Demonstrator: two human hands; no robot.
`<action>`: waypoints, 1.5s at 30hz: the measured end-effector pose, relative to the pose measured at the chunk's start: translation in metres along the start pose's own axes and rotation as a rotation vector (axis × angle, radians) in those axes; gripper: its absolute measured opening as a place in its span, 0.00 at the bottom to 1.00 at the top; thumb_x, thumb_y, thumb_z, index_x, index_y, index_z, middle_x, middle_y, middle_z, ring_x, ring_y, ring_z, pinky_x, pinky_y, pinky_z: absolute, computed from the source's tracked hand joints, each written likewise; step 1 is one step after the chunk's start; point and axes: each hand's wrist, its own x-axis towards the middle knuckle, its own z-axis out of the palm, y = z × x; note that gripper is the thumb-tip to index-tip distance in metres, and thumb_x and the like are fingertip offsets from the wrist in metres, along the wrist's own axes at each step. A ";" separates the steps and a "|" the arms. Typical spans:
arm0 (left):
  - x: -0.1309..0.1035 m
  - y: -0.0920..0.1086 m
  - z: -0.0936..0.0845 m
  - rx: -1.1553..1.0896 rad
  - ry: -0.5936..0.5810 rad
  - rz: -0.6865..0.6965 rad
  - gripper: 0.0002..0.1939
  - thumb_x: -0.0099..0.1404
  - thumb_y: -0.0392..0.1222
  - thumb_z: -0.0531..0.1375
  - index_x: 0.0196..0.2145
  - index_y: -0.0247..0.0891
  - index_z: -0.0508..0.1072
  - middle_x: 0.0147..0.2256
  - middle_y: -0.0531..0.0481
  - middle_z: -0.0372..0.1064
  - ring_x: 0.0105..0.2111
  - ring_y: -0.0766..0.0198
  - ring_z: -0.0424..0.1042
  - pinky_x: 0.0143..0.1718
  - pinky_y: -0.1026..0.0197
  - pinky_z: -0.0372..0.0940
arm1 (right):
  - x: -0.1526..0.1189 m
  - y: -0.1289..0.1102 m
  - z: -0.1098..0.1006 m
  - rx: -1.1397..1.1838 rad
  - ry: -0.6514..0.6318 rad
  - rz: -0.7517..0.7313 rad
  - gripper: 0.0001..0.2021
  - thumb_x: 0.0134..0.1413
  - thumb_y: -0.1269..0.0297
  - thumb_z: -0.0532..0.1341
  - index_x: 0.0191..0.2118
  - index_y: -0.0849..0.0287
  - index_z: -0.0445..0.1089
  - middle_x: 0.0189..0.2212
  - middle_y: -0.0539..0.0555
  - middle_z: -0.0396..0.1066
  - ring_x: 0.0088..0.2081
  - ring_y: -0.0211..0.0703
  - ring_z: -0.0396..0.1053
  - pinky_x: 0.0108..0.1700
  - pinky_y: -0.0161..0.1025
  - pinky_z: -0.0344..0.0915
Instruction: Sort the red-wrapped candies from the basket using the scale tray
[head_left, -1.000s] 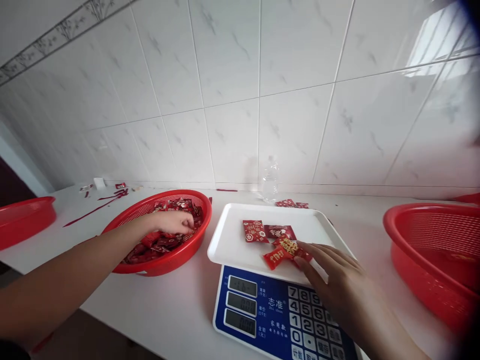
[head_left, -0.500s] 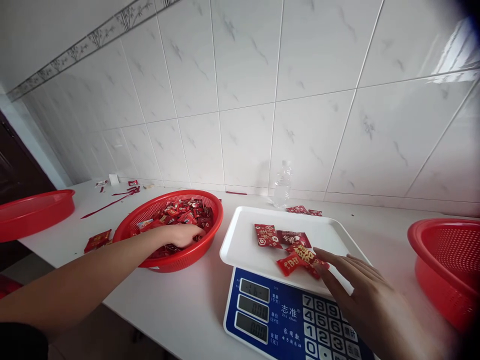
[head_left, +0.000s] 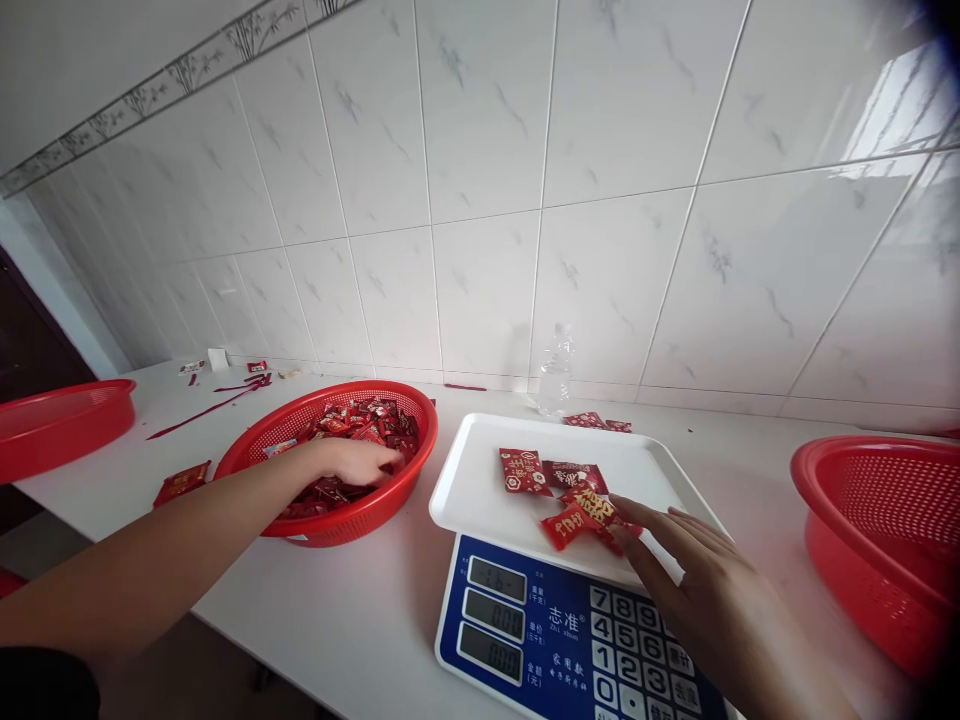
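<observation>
My left hand (head_left: pixel 364 463) reaches into a red plastic basket (head_left: pixel 330 525) of small red-wrapped candies (head_left: pixel 367 415). Its fingers are bent down among the packets, and the tips are partly hidden. On the right, my right hand (head_left: pixel 694 570) rests over the edge of a white tray (head_left: pixel 469 480) on a digital scale (head_left: pixel 540 620). Its fingers are stretched out, with index finger and thumb apart at a small pile of red candy packets (head_left: pixel 596 505). Beside that pile lie a patterned red square packet (head_left: pixel 523 472) and a darker red packet (head_left: pixel 574 475).
Another red basket (head_left: pixel 817 470) stands at right, and a third red basket (head_left: pixel 67 435) at far left. A clear plastic bottle (head_left: pixel 556 375) is near the tiled wall. Red packets (head_left: pixel 181 482) and dark red strips (head_left: pixel 202 415) lie on the white table (head_left: pixel 360 620).
The view has shifted slightly, so things sit a little further left. My left hand has moved slightly within the basket. My right hand stays at the candies on the tray.
</observation>
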 end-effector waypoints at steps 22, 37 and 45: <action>0.031 0.133 0.064 0.008 -0.093 0.327 0.46 0.64 0.63 0.55 0.70 0.43 0.37 0.71 0.42 0.29 0.69 0.42 0.31 0.67 0.42 0.38 | 0.010 -0.008 -0.011 0.021 0.003 0.018 0.17 0.67 0.60 0.49 0.44 0.60 0.74 0.30 0.56 0.78 0.30 0.48 0.76 0.32 0.44 0.72; 0.058 0.121 0.028 -0.091 0.300 0.281 0.34 0.66 0.55 0.53 0.65 0.42 0.49 0.70 0.42 0.41 0.68 0.49 0.43 0.66 0.50 0.44 | 0.010 -0.004 -0.016 0.013 -0.009 0.057 0.14 0.66 0.65 0.50 0.45 0.58 0.73 0.32 0.56 0.79 0.33 0.48 0.77 0.36 0.46 0.73; -0.001 -0.005 -0.001 -0.022 0.063 -0.086 0.17 0.53 0.52 0.62 0.39 0.42 0.73 0.41 0.44 0.77 0.43 0.47 0.75 0.42 0.54 0.68 | 0.008 -0.014 -0.019 0.057 0.025 0.018 0.14 0.68 0.63 0.50 0.45 0.59 0.72 0.34 0.56 0.79 0.34 0.47 0.77 0.40 0.47 0.72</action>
